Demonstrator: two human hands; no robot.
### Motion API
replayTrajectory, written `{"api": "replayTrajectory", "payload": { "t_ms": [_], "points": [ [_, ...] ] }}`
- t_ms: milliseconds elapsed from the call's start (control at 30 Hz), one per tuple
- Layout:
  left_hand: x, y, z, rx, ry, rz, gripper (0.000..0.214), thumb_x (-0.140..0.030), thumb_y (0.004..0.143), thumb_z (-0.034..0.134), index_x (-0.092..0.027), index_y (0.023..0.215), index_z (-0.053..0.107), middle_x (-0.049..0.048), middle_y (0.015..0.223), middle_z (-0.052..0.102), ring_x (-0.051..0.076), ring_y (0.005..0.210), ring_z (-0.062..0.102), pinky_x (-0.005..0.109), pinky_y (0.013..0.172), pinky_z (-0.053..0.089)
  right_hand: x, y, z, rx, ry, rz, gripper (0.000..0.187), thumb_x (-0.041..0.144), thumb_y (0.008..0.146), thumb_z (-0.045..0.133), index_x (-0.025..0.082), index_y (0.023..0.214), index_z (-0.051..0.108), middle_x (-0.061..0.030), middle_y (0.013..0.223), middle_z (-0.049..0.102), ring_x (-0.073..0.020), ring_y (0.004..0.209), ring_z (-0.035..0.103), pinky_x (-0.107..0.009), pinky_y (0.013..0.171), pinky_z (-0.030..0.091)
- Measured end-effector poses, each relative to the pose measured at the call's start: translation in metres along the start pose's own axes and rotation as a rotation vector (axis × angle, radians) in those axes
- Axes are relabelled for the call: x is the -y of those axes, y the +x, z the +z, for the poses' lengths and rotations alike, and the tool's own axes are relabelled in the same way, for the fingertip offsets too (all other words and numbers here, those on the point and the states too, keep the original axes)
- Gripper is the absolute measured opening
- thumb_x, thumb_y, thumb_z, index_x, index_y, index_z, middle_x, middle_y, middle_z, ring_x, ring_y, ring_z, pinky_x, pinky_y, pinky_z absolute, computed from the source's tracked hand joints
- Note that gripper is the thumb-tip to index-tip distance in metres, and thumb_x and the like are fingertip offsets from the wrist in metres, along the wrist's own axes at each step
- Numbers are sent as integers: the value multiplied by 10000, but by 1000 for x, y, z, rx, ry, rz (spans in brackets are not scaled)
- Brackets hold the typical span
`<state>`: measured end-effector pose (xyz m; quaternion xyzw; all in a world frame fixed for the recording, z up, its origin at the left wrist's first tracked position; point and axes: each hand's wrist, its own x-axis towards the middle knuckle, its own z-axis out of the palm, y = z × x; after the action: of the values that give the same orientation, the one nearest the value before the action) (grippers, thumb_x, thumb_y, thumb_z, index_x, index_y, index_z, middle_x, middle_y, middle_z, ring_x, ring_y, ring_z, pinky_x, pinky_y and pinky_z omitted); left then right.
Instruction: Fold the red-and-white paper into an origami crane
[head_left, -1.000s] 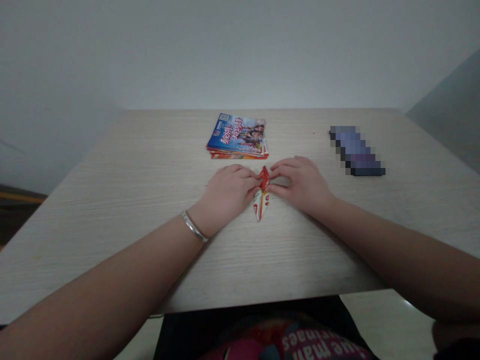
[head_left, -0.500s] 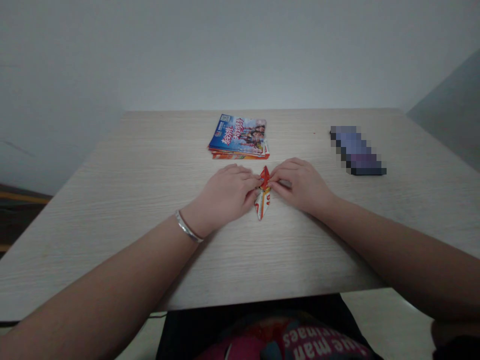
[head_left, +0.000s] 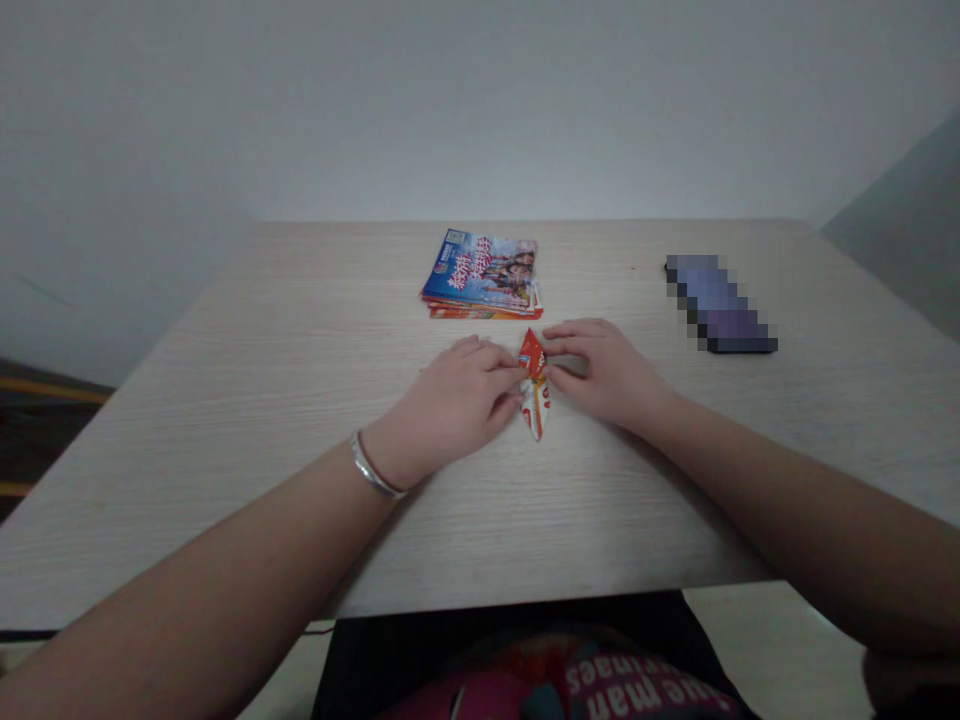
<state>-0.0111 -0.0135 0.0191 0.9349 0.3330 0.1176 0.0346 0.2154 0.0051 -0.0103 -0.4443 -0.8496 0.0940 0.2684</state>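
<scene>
Paper [head_left: 535, 404]: its near tip has swung to the right since the earlier frame, and my right hand [head_left: 609, 370] has spread its fingertips.
Table [head_left: 300, 330]: bears everything; its far edge runs behind the stack [head_left: 480, 272], its near edge on my side, with more room to turn the paper towards me than away.
Left hand [head_left: 456, 400]: index tip on the paper's left side, thumb parted from it, nearer me; I cannot tell whether they pinch.
Right hand: thumb and index apart, tips at the right edge, hold unclear.
Stack: lies just beyond the paper.
Slab [head_left: 724, 308]: pixelated, well apart to my right.
Folds: the paper lies between my hands, red point away, white point towards me; I judge it light, thin, slightly slick, easily creased, best held mid-length by both side edges.
</scene>
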Motion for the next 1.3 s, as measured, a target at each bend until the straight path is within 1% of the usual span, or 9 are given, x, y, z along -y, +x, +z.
{"api": "replayTrajectory", "payload": {
  "t_ms": [133,300,400,533,633,733,900,1067,1300],
  "points": [
    [1,-1,5,-58,-112,-27,308,-275,963,527,-143,1180,702,124,1183,674,250,1091,612,445,1001,491,1,3,3,-51,146,54,349,169,775,631,214,1095,762,-83,1173,744,-268,1149,653,-463,1048,471],
    [4,0,9,-83,-163,-28,302,-262,955,527,-151,1199,665,115,1268,650,250,1154,593,447,1029,472,13,4,-1,-21,292,33,415,119,809,546,247,1160,726,-36,1095,766,-228,1039,692,-412,961,518],
    [3,2,8,-67,-196,-36,259,-250,955,512,-173,1152,662,91,1237,676,239,1142,600,460,1035,456,15,3,-3,-30,212,-17,348,140,809,582,224,1119,715,-42,1040,764,-222,988,688,-391,928,519],
    [0,4,6,-100,-205,-162,184,-235,955,494,-146,970,655,77,957,702,212,924,624,409,894,505,17,0,-4,14,30,-4,231,158,812,613,195,1024,697,-62,1000,747,-234,955,668,-380,886,510],
    [-1,5,7,-131,-127,-221,193,-225,937,535,-127,1066,641,89,964,694,221,905,618,385,843,507,22,-1,-5,57,-45,29,221,201,838,624,180,1051,677,-87,1024,736,-249,962,657,-387,873,510],
    [-1,6,10,-149,-54,-181,240,-267,944,568,-165,1136,671,81,973,691,230,921,618,397,865,501,27,0,-6,90,-112,22,183,193,846,615,161,1013,683,-103,1026,729,-273,999,644,-412,900,505],
    [3,6,12,-116,-31,-152,166,-232,933,594,-158,976,737,84,925,675,231,901,627,388,842,527,27,-1,-8,118,-103,-137,234,198,853,591,122,1034,717,-118,1091,733,-273,1029,647,-424,950,504],
    [10,4,12,-82,-62,-46,215,-204,960,552,-145,1084,718,101,1075,683,218,1030,637,378,951,526,6,-4,-14,157,28,-316,282,206,910,544,188,1123,728,-64,1167,748,-221,1045,676,-411,967,507],
    [15,3,13,-54,-5,-34,248,-283,974,553,-155,1127,701,106,1123,683,222,1069,640,390,963,529,-6,3,-16,120,-164,-385,278,174,974,507,180,1118,744,-85,1150,756,-208,1048,675,-396,945,530]
  ]
}}
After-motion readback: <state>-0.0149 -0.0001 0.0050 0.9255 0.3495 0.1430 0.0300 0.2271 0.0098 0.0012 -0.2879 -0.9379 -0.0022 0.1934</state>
